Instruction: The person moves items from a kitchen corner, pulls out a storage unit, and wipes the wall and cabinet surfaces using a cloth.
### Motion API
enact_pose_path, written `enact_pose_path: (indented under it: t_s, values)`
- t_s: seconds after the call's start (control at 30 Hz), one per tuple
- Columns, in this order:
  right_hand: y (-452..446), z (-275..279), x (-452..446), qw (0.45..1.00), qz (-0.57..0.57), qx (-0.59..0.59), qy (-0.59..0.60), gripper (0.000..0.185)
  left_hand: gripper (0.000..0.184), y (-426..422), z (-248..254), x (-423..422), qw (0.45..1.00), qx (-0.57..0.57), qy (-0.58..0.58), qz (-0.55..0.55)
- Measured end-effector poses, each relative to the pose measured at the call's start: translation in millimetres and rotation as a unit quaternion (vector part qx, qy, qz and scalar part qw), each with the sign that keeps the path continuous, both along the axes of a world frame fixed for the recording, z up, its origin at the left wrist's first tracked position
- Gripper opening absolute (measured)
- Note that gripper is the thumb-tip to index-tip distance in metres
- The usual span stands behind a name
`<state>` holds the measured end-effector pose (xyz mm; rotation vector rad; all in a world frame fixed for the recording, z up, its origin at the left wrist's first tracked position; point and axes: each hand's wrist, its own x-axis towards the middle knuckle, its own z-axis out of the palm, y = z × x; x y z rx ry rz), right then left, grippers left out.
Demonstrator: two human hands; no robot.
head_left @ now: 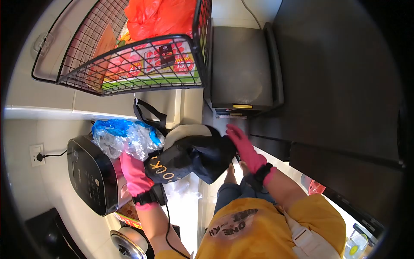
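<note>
A black apron (pixel 198 153) with orange lettering hangs by its black strap (pixel 148 113) from a small hook below the wire basket. My right hand (pixel 246 149), in a pink glove, is at the apron's right edge with its fingers stretched out. My left hand (pixel 134 170), also gloved in pink, is at the apron's left side, beside the rice cooker. Its fingers are hidden behind clear and blue plastic bags (pixel 127 138). A cream-coloured piece (pixel 187 131) shows along the apron's top.
Overhead is a black wire basket (pixel 142 64) holding a red plastic bag (pixel 161 19) and printed packets. A dark rice cooker (pixel 88 175) stands on the left counter, with a lidded pot (pixel 127 244) below it. Dark cabinets (pixel 336 86) line the right, near a grey box-shaped appliance (pixel 241 67).
</note>
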<state>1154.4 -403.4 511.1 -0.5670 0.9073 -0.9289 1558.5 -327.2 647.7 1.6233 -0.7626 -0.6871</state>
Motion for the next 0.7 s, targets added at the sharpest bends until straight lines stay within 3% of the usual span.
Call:
enact_pose_path:
  t_s: [0.07, 0.1, 0.17, 0.2, 0.23, 0.27, 0.3, 0.37, 0.4, 0.43, 0.5, 0.53, 0.57, 0.63, 0.67, 0.7]
  values:
    - [17, 43, 6, 0.988, 0.088, -0.098, 0.078, 0.063, 0.033, 20, 24, -31, 0.938, 0.097, -0.332, -0.012]
    - [23, 68, 6, 0.980, 0.124, -0.133, 0.083, 0.065, 0.033, 28, 50, -57, 0.900, 0.115, -0.419, -0.024]
    - [29, 95, 16, 0.977, 0.188, -0.096, -0.024, 0.068, 0.035, 44, 92, -103, 0.799, 0.149, -0.581, -0.044]
    - [33, 93, 28, 0.973, 0.203, -0.103, -0.048, 0.067, 0.038, 50, 98, -114, 0.951, 0.051, -0.305, 0.014]
    - [37, 92, 42, 0.967, 0.217, -0.110, -0.072, 0.066, 0.040, 55, 103, -125, 0.996, -0.059, 0.004, 0.070]
    - [43, 88, 64, 0.970, 0.162, -0.096, -0.155, 0.062, 0.043, 59, 111, -145, 0.990, -0.094, -0.021, 0.106]
    - [44, 81, 91, 0.970, 0.123, -0.142, -0.153, 0.061, 0.043, 59, 119, -168, 0.977, -0.087, -0.118, 0.155]
    - [33, 78, 149, 0.961, 0.042, -0.232, -0.145, 0.060, 0.052, 75, 115, -189, 0.936, -0.018, -0.326, 0.130]
    - [24, 88, 171, 0.946, 0.053, -0.309, -0.089, 0.059, 0.063, 83, 106, -185, 0.912, -0.003, -0.411, 0.000]
    - [15, 97, 190, 0.921, 0.062, -0.382, -0.031, 0.058, 0.072, 76, 111, -198, 0.817, 0.044, -0.566, -0.102]
    - [6, 120, 209, 0.905, 0.160, -0.382, -0.094, 0.055, 0.069, 50, 109, -218, 0.875, 0.092, -0.438, -0.181]
    - [-8, 158, 187, 0.919, 0.278, -0.244, -0.135, 0.052, 0.071, 43, 91, -208, 0.871, 0.054, -0.457, -0.171]
    - [-14, 131, 200, 0.878, 0.201, -0.433, -0.028, 0.046, 0.073, 38, 67, -192, 0.865, 0.015, -0.475, -0.159]
    - [-22, 161, 149, 0.925, 0.271, -0.221, -0.150, 0.042, 0.068, 29, 55, -181, 0.875, 0.045, -0.458, -0.151]
    - [-28, 142, 154, 0.938, 0.234, -0.230, -0.116, 0.041, 0.067, 20, 54, -178, 0.887, 0.061, -0.432, -0.155]
    - [-33, 124, 130, 0.928, 0.213, -0.229, -0.204, 0.038, 0.067, 12, 51, -174, 0.899, 0.079, -0.402, -0.157]
